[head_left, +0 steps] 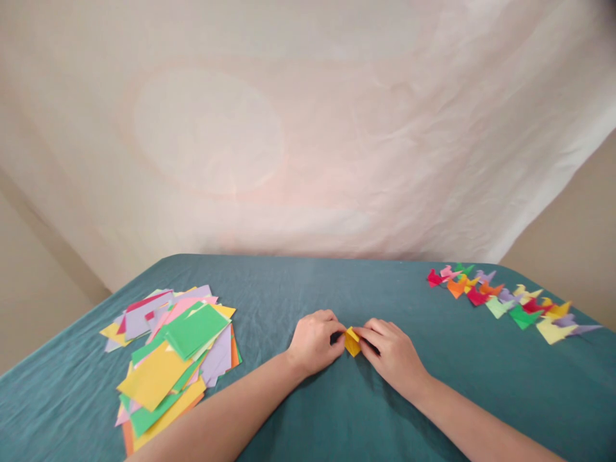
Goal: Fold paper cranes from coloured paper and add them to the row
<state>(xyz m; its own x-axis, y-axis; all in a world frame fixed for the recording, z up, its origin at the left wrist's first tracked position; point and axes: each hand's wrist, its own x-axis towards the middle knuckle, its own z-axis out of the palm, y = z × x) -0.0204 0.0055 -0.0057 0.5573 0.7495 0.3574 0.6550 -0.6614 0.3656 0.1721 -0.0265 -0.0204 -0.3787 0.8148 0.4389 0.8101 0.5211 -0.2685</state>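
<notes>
A small piece of folded yellow paper (353, 344) is held between my two hands, low over the middle of the table. My left hand (317, 342) pinches its left side with thumb and forefinger. From the right, the fingertips of my right hand (392, 353) close on its other edge. A pointed lower part and a raised flap at the top show between the fingers. The fingertips cover part of its sides.
On the left lies a loose pile of coloured paper sheets (197, 330). Several folded paper birds (523, 316) stand in rows at the right. Teal cloth covers the table (289, 282), and a pale sheet (308, 128) hangs behind its far edge.
</notes>
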